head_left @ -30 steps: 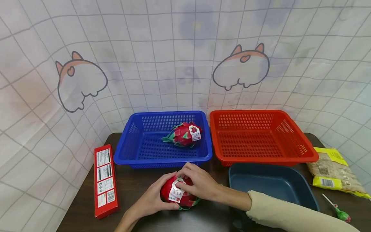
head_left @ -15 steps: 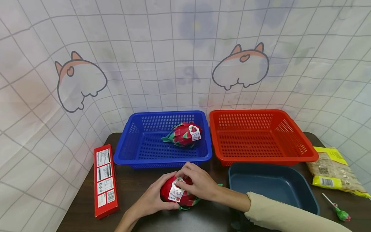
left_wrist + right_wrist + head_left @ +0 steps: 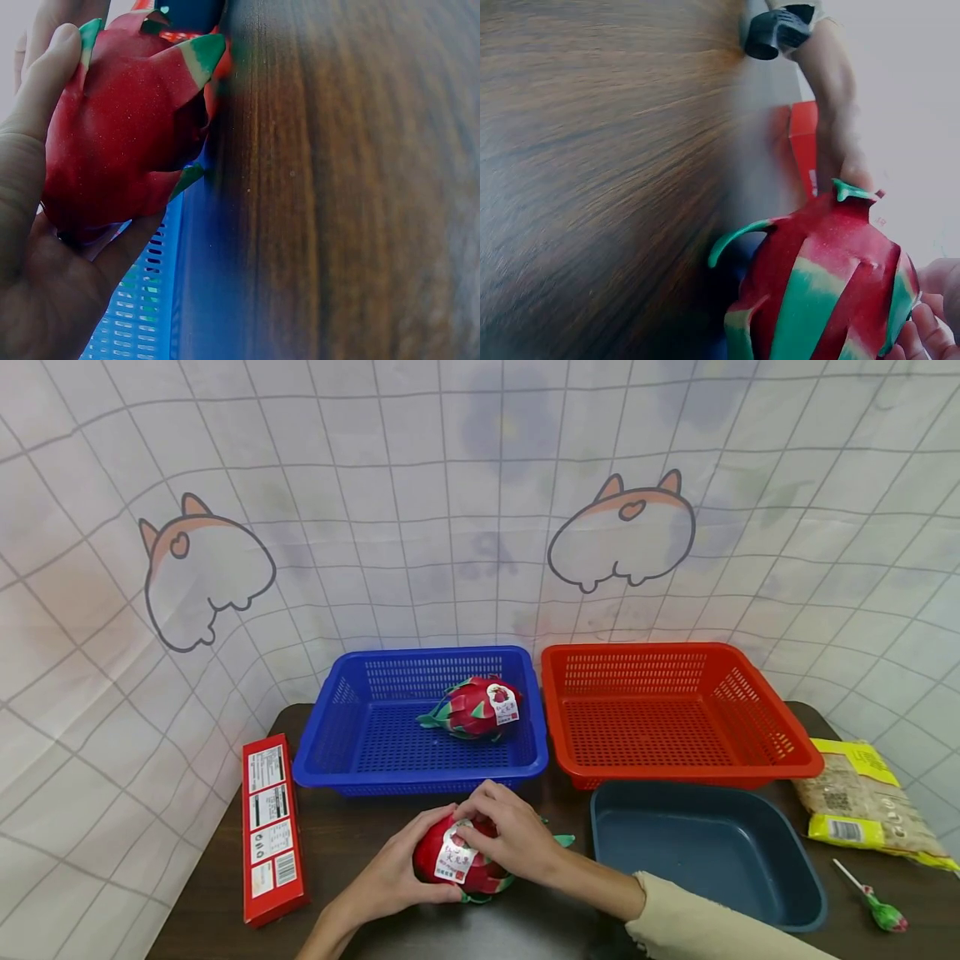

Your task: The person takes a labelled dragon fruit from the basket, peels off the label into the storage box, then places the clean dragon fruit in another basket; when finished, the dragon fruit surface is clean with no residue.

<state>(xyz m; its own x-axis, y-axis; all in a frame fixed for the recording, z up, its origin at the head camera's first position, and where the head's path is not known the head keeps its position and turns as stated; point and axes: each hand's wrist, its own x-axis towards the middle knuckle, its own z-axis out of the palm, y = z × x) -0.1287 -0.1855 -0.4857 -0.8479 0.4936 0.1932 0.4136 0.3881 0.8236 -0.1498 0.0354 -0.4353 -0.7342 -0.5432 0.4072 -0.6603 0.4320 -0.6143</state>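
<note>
A dragon fruit (image 3: 428,855), red with green-tipped scales, is held low over or on the table's near middle; its underside is hidden in the head view. Cupped around its left side, my left hand (image 3: 390,868) grips it between thumb and fingers. My right hand (image 3: 517,843) lies over its top right, thumb and index finger bent at the upper edge of a white sticker (image 3: 454,858). Whether they pinch the sticker's edge I cannot tell. The left wrist view shows the fruit's scaly red side (image 3: 120,127); the right wrist view shows green-striped scales (image 3: 810,307).
A blue basket (image 3: 360,781) behind my hands contains another labelled dragon fruit (image 3: 476,706). Right of it stands a red basket (image 3: 675,772), with a dark blue tray (image 3: 705,852) in front. A red box (image 3: 273,831) lies left; a yellow-ended bag (image 3: 862,802) and lollipop (image 3: 885,914) lie right.
My right forearm and sleeve have shifted slightly down and left, uncovering more of the tray and the fruit's green tips. Both hands stay on the dragon fruit, nearly still.
</note>
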